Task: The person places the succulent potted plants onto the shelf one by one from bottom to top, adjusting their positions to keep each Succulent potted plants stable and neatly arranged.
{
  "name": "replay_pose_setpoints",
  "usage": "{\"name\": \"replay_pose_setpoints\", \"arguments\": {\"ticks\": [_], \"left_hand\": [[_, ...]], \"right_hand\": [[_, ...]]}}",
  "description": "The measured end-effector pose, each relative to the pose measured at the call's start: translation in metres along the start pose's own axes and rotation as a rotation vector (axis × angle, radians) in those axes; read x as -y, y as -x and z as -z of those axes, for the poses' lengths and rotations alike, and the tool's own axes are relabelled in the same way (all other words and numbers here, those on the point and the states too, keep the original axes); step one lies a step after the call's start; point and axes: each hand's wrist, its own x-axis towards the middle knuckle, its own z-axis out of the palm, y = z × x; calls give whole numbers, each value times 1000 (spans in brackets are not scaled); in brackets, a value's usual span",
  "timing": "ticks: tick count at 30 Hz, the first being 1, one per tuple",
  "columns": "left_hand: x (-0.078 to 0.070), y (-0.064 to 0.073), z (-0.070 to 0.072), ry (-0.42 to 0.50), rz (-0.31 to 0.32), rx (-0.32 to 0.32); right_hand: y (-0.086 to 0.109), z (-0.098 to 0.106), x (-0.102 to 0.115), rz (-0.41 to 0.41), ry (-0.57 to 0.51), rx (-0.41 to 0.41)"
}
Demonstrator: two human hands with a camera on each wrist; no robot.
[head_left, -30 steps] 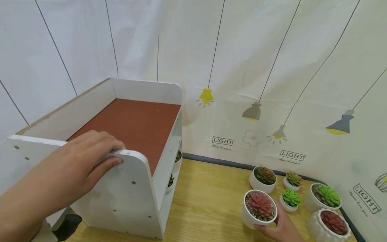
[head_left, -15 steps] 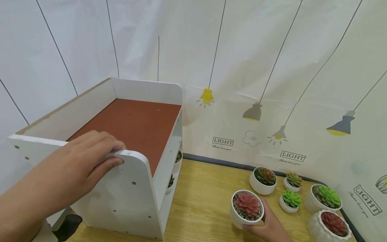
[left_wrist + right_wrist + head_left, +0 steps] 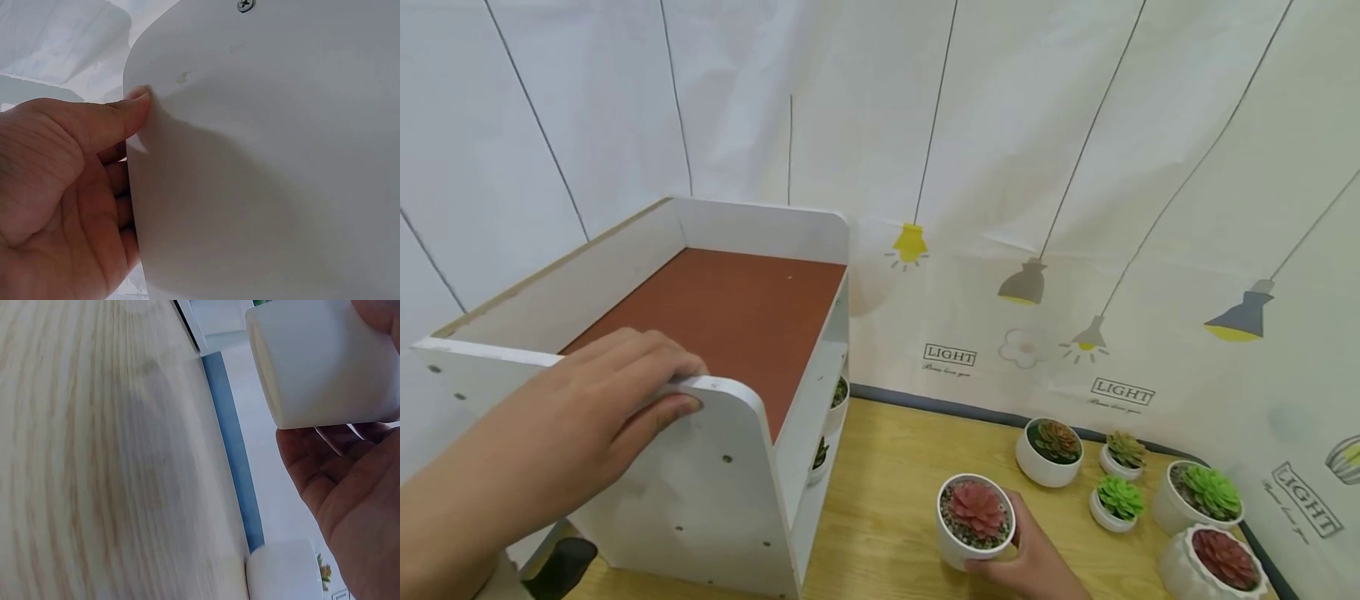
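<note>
My left hand (image 3: 617, 400) grips the top edge of the near side panel of a white shelf unit (image 3: 700, 475). In the left wrist view the thumb lies on the panel's outer face, the other fingers behind its edge. My right hand (image 3: 1030, 554) holds a white pot with a red succulent (image 3: 976, 510) by its right side, the thumb in front. In the right wrist view that white pot (image 3: 325, 362) is raised above the wooden table, its underside showing. It is upright in the head view, to the right of the shelf unit.
Several potted succulents stand at the right, among them a brownish one (image 3: 1051, 450), a small green one (image 3: 1116, 502) and a red one in a fluted pot (image 3: 1213, 562). Two pots (image 3: 838, 400) show partly inside the shelf. A printed wall sheet (image 3: 1000, 167) rises behind the wooden table (image 3: 895, 467).
My right hand has carried the red succulent pot left, closer to the shelf unit. The left hand has kept its grip on the panel.
</note>
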Motion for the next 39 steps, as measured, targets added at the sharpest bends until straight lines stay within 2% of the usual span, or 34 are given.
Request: {"name": "replay_pose_setpoints", "arguments": {"ticks": [6, 16, 22, 30, 39], "left_hand": [[0, 1, 1, -6, 9, 2], [2, 0, 1, 3, -17, -15], [1, 0, 2, 3, -8, -10], [2, -1, 3, -1, -17, -18], [1, -1, 1, 9, -11, -13]], "right_hand": [[-5, -10, 3, 23, -1, 2], [-10, -23, 10, 65, 23, -6], [-16, -33, 11, 63, -9, 7], [-29, -46, 9, 135, 17, 47], [-40, -67, 11, 180, 14, 116]]}}
